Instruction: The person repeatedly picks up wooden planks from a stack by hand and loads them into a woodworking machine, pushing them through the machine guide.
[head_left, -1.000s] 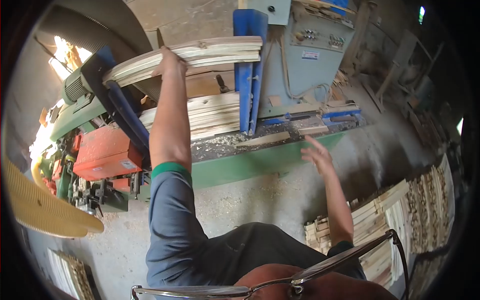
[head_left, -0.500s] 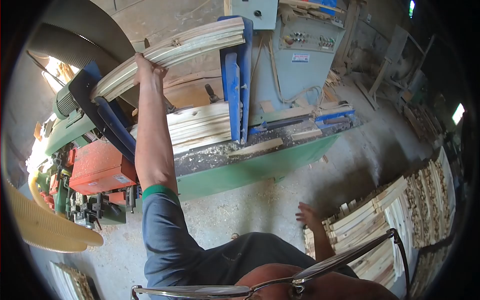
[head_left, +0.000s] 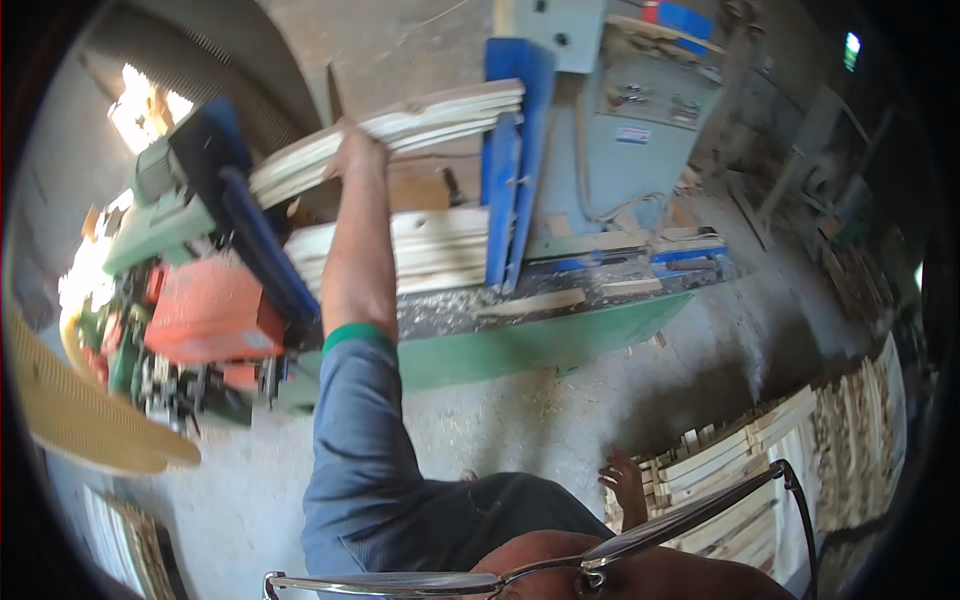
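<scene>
My left hand (head_left: 357,152) reaches up and forward, its fingers wrapped over a bundle of pale wooden strips (head_left: 455,115). The bundle spans the gap between two blue metal uprights, tilted a little with its left end lower. Beneath it, a second stack of wooden strips (head_left: 440,235) rests on the machine bed between the uprights. My right hand (head_left: 625,478) hangs low at my side with its fingers apart and nothing in them. It is near a large pile of wooden strips (head_left: 715,465) on the right.
The right blue upright (head_left: 520,170) and left blue upright (head_left: 255,230) rise from the green machine (head_left: 500,340). An orange box (head_left: 215,310) and yellow hose (head_left: 90,420) are at left. A grey control cabinet (head_left: 630,150) stands behind. Shavings lie on the concrete floor (head_left: 480,420).
My left hand has lowered the bundle between the uprights, closer to the stack below. The whole view has shifted slightly, and my right hand still hangs with fingers apart.
</scene>
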